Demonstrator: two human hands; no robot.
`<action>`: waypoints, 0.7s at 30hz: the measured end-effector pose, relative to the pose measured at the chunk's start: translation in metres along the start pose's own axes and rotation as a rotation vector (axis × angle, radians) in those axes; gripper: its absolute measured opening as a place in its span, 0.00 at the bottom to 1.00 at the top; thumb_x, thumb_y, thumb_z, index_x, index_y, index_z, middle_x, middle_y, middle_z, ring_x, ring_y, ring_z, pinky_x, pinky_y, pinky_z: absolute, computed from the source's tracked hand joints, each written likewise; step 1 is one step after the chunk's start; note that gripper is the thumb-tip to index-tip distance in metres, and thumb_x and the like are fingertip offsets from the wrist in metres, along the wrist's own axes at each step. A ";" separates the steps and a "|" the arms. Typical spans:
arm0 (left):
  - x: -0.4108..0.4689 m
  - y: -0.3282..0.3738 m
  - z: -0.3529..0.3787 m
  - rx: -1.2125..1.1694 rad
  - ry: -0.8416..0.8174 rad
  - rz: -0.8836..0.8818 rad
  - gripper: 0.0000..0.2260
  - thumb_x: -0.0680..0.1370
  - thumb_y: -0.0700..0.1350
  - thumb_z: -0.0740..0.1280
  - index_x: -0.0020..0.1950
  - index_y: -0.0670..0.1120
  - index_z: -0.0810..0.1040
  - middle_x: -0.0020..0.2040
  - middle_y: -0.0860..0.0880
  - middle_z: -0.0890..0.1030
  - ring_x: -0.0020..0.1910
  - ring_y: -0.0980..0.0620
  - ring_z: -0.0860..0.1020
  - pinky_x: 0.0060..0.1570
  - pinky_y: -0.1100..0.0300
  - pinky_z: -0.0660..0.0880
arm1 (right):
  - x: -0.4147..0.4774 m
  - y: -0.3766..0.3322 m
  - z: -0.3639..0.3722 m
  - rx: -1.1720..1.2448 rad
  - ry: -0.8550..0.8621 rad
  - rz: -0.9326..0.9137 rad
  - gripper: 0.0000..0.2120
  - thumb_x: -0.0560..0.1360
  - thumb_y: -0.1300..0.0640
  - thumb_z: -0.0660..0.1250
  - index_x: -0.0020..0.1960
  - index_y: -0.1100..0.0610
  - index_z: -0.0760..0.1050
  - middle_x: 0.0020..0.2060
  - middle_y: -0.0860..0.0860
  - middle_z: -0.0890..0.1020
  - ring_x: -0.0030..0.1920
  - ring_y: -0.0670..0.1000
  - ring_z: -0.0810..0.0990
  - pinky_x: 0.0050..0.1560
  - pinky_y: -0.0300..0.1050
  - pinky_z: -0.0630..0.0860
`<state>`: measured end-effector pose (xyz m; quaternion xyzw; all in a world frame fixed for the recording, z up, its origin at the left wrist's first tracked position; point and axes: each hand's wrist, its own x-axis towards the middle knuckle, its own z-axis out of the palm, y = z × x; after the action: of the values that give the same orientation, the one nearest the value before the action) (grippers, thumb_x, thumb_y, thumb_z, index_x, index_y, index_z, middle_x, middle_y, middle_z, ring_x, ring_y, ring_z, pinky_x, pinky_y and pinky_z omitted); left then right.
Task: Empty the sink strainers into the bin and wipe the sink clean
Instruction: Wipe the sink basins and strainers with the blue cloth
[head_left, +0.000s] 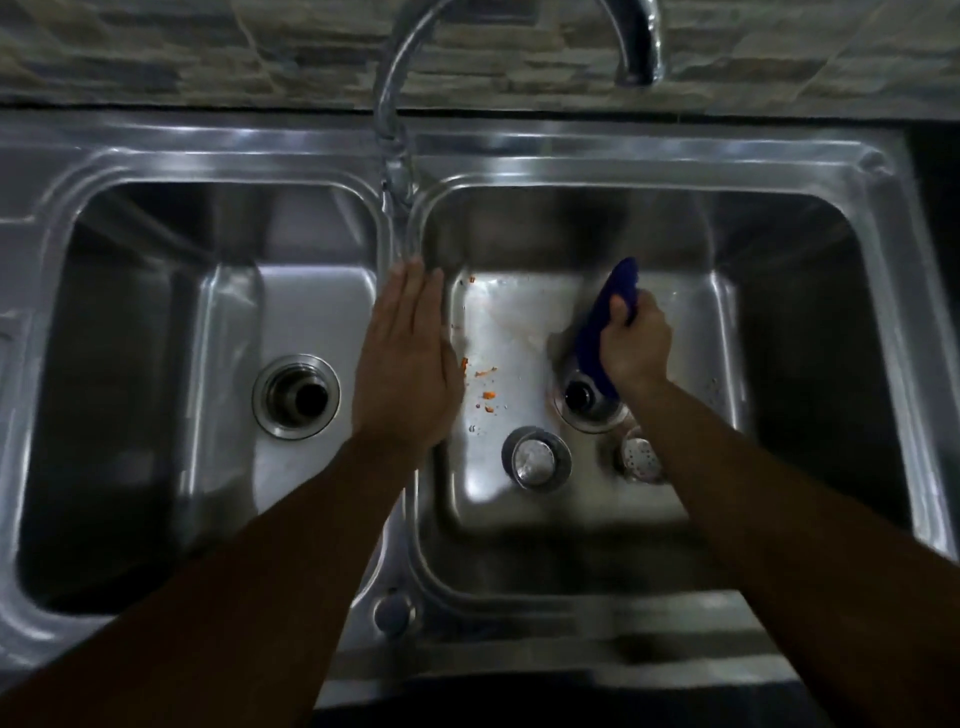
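Note:
A steel double sink fills the view. My right hand grips a blue cloth down in the right basin, above its open drain. My left hand lies flat, fingers together, on the divider between the two basins and holds nothing. Two strainers lie on the right basin floor: a round one near the middle and a perforated one partly hidden by my right forearm. Small orange scraps lie scattered on the wet floor to the left of the drain.
The left basin has an open drain without a strainer. A curved chrome tap rises behind the divider, its spout over the right basin. A stone-tile wall runs along the back. A round cap sits on the front rim.

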<state>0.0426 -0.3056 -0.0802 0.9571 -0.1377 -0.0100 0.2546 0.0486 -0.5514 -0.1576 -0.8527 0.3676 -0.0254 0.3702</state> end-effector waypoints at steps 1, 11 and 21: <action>0.000 0.001 0.001 0.008 0.025 0.007 0.26 0.84 0.47 0.45 0.77 0.35 0.62 0.79 0.35 0.62 0.80 0.39 0.58 0.79 0.43 0.56 | 0.014 0.007 0.003 -0.012 0.036 0.031 0.13 0.84 0.56 0.56 0.62 0.60 0.74 0.54 0.60 0.82 0.53 0.59 0.79 0.47 0.41 0.67; 0.004 -0.001 0.010 0.065 0.084 -0.009 0.24 0.82 0.43 0.50 0.77 0.35 0.64 0.78 0.36 0.64 0.80 0.40 0.59 0.81 0.48 0.52 | -0.015 -0.038 0.122 -0.161 -0.158 -0.193 0.26 0.85 0.56 0.49 0.79 0.67 0.48 0.79 0.63 0.51 0.79 0.61 0.50 0.79 0.52 0.49; 0.003 -0.002 0.011 0.110 0.081 0.020 0.23 0.82 0.37 0.54 0.77 0.34 0.63 0.78 0.35 0.63 0.80 0.40 0.58 0.79 0.44 0.56 | 0.025 0.031 0.087 -0.730 -0.445 -0.924 0.39 0.72 0.66 0.65 0.80 0.60 0.53 0.79 0.57 0.54 0.79 0.60 0.53 0.79 0.55 0.51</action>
<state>0.0452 -0.3102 -0.0902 0.9679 -0.1374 0.0388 0.2069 0.0754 -0.5279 -0.2467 -0.9798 -0.1397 0.1224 0.0737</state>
